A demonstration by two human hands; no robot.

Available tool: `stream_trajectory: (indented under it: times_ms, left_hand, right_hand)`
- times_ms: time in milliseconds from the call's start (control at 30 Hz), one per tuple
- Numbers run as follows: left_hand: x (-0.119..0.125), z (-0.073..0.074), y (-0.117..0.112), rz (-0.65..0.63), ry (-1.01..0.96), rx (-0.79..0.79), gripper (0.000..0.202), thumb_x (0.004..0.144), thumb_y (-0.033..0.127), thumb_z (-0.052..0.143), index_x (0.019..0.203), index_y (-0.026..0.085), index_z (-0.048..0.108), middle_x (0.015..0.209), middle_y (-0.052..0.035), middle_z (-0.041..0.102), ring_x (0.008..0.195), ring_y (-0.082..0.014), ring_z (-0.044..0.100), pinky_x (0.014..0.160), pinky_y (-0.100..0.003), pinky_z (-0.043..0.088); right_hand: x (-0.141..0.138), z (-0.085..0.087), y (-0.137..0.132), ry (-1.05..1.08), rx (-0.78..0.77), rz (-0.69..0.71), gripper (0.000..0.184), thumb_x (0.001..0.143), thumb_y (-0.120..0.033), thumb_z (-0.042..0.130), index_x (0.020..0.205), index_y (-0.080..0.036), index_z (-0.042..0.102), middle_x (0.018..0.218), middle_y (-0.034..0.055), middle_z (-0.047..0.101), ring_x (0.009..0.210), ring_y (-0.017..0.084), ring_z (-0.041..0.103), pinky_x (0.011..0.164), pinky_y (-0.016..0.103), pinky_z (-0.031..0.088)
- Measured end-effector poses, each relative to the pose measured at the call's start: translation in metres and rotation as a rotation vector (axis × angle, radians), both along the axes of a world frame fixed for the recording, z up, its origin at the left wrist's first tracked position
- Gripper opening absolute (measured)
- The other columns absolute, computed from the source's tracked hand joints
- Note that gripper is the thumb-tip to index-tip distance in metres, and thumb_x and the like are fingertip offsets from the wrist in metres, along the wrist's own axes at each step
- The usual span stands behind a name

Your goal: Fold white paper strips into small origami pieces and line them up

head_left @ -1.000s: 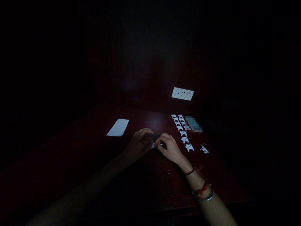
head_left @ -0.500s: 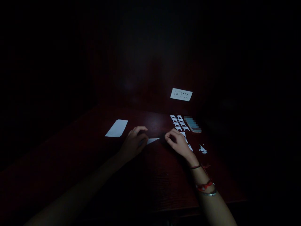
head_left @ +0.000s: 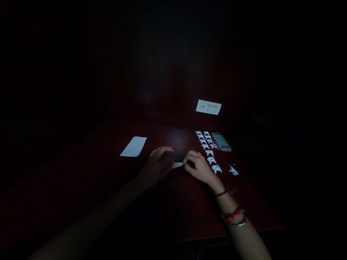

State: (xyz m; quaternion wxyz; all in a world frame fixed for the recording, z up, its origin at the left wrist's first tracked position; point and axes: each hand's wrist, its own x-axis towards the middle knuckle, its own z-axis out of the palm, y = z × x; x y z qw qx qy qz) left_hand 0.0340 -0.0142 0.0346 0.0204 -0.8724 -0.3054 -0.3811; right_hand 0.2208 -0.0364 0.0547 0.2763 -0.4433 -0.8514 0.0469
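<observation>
One strip (head_left: 178,165) of white paper, low between the hands; long axis crosswise, hand to hand, right end a touch farther off. Both ends run up to fingers, so neither hand is clearly nearer. At its right end, the right hand (head_left: 200,168): thumb and forefinger bent into a loop, tips close together, apparently pinching the paper. At its left end, the left hand (head_left: 156,165): half curled; shadow hides the grip, cannot tell. Just beyond the right hand, two rows of folds (head_left: 209,153); to its right, scraps (head_left: 233,170). Beyond the left hand, leftward, a sheet (head_left: 133,147) on the table (head_left: 179,138).
</observation>
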Motion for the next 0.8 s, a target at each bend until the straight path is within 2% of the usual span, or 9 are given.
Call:
stream_trajectory:
  times_ms: [133, 233, 367, 633, 800]
  left_hand:
    - [-0.003, 0.001, 0.0, 0.017, -0.019, -0.004, 0.011, 0.075, 0.016, 0.043, 0.075, 0.018, 0.054, 0.107, -0.0035, 0.042, 0.102, -0.0202, 0.038, 0.084, -0.039, 0.032]
    - [-0.003, 0.001, 0.0, 0.045, -0.037, -0.019, 0.012, 0.076, 0.016, 0.041, 0.074, 0.017, 0.053, 0.106, -0.0039, 0.042, 0.101, -0.0194, 0.038, 0.084, -0.037, 0.033]
    - [0.001, -0.003, 0.001, 0.027, -0.02, -0.009, 0.012, 0.077, 0.015, 0.041, 0.076, 0.017, 0.052, 0.106, -0.0038, 0.042, 0.101, -0.0181, 0.038, 0.085, -0.036, 0.032]
    - [0.008, -0.004, 0.001, -0.027, 0.036, -0.026, 0.011, 0.075, 0.018, 0.045, 0.081, 0.019, 0.054, 0.107, -0.0037, 0.04, 0.102, -0.0187, 0.036, 0.084, -0.037, 0.032]
    - [-0.004, 0.001, 0.01, -0.003, 0.049, -0.047, 0.011, 0.073, 0.016, 0.046, 0.077, 0.02, 0.056, 0.111, -0.0022, 0.038, 0.104, -0.0209, 0.034, 0.084, -0.038, 0.031]
  right_hand:
    - [0.013, -0.002, 0.007, 0.002, 0.011, -0.077, 0.007, 0.07, -0.015, 0.045, 0.067, -0.016, 0.051, 0.073, 0.0005, 0.048, 0.075, 0.012, 0.042, 0.071, 0.026, 0.029]
    - [0.014, -0.003, 0.007, 0.035, 0.038, -0.113, 0.008, 0.073, -0.017, 0.044, 0.071, -0.016, 0.052, 0.075, 0.0015, 0.049, 0.076, 0.013, 0.043, 0.072, 0.027, 0.03]
    - [0.003, -0.001, 0.001, 0.023, 0.064, -0.014, 0.013, 0.076, -0.023, 0.045, 0.084, -0.018, 0.053, 0.085, 0.0022, 0.05, 0.083, 0.014, 0.042, 0.076, 0.028, 0.029]
    - [-0.012, 0.0, -0.006, -0.071, 0.104, 0.024, 0.014, 0.078, -0.019, 0.04, 0.078, -0.016, 0.054, 0.082, 0.0038, 0.049, 0.081, 0.014, 0.041, 0.075, 0.029, 0.028]
    - [-0.005, 0.003, -0.005, -0.075, 0.115, 0.007, 0.012, 0.077, -0.017, 0.042, 0.075, -0.016, 0.053, 0.08, 0.0034, 0.049, 0.08, 0.014, 0.041, 0.074, 0.029, 0.028]
